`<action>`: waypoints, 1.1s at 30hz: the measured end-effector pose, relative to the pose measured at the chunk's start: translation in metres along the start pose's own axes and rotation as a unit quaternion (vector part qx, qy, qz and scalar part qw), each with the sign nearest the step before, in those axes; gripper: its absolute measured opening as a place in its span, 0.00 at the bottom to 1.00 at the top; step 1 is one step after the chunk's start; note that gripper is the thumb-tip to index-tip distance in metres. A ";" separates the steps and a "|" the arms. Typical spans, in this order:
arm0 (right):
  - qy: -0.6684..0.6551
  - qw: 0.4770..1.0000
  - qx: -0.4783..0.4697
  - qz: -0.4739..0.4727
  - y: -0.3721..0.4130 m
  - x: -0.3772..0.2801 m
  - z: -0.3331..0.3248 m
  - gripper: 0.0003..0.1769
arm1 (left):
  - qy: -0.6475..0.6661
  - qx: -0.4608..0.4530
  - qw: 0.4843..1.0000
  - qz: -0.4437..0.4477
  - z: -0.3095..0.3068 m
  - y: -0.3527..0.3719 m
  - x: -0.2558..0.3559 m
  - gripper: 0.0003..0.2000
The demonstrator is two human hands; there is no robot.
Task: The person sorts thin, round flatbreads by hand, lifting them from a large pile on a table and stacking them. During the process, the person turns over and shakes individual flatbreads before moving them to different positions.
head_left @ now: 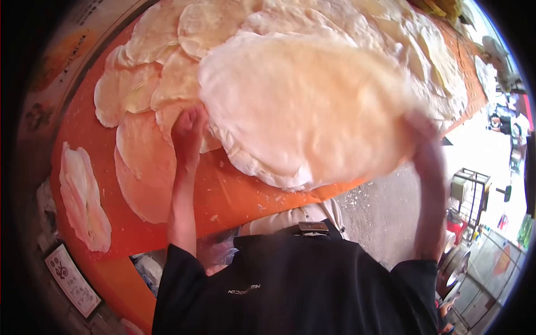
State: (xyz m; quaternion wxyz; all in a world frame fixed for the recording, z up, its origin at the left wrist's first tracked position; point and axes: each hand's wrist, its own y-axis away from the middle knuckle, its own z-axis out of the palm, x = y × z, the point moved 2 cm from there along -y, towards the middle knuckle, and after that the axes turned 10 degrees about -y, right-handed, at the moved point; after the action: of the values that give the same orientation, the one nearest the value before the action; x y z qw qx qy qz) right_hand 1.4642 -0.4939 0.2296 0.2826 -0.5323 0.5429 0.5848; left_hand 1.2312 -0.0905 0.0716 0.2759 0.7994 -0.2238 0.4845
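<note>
A large, thin, pale round flatbread (312, 106) spreads out in front of me, its right side smeared by motion. My left hand (190, 125) is closed at its left edge, fingers curled in. At the right edge, my right hand (422, 131) grips the sheet; its fingers are blurred and partly hidden. Under the near rim of this flatbread, folded edges of another sheet show. Overlapping flatbreads (128, 84) lie beyond my left hand, and one more flatbread (145, 167) rests beside my left forearm.
An orange tabletop (223, 195) carries the sheets, with crumbs near its front edge. A folded flatbread (84, 198) lies far left. More sheets (312, 19) are heaped at the back. A framed sign (72, 279) stands lower left; a metal rack (472, 192) is to the right.
</note>
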 end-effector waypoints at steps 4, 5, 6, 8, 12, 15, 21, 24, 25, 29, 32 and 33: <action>0.123 0.978 -0.143 0.087 -0.018 0.137 -0.021 0.18 | 0.027 0.054 0.998 0.006 0.001 -0.096 -0.006 0.20; 0.225 0.973 -0.050 0.003 -0.024 0.147 -0.030 0.19 | 0.038 0.076 0.996 -0.012 0.004 -0.118 -0.006 0.20; 0.321 0.943 0.046 -0.078 -0.029 0.152 -0.037 0.21 | 0.048 0.096 0.994 -0.030 0.008 -0.140 -0.007 0.21; 0.341 0.915 0.148 -0.158 -0.048 0.171 -0.060 0.19 | 0.095 0.106 0.986 -0.085 0.018 -0.177 -0.009 0.21; 0.476 0.806 0.223 -0.272 -0.062 0.196 -0.053 0.15 | 0.210 0.136 0.946 -0.208 0.028 -0.216 -0.004 0.20; 0.441 0.831 0.227 -0.252 -0.066 0.200 -0.053 0.14 | 0.238 0.158 0.927 -0.242 0.022 -0.227 -0.002 0.19; 0.445 0.829 0.228 -0.251 -0.066 0.196 -0.052 0.14 | -0.041 0.186 0.960 -0.206 0.028 -0.230 0.002 0.16; 0.438 0.832 0.231 -0.252 -0.066 0.195 -0.051 0.14 | -0.069 0.219 0.962 -0.150 0.029 -0.233 0.006 0.14; 0.436 0.832 0.231 -0.252 -0.065 0.196 -0.052 0.14 | -0.032 0.220 0.964 -0.148 0.030 -0.234 0.002 0.14; 0.435 0.833 0.228 -0.255 -0.067 0.199 -0.055 0.14 | 0.142 0.213 0.938 -0.233 0.030 -0.241 -0.005 0.10; 0.440 0.832 0.225 -0.251 -0.066 0.198 -0.053 0.14 | 0.251 0.027 0.949 -0.190 0.023 -0.262 -0.003 0.08; 0.440 0.832 0.225 -0.252 -0.066 0.198 -0.053 0.14 | 0.279 -0.012 0.937 -0.209 0.030 -0.257 0.015 0.08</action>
State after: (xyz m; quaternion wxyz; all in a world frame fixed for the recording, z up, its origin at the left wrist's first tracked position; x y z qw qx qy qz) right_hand 1.4868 -0.5754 0.0321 0.2635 -0.7731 0.5739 0.0592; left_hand 1.4180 0.0808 0.0157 0.4317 0.6576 0.0286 0.6168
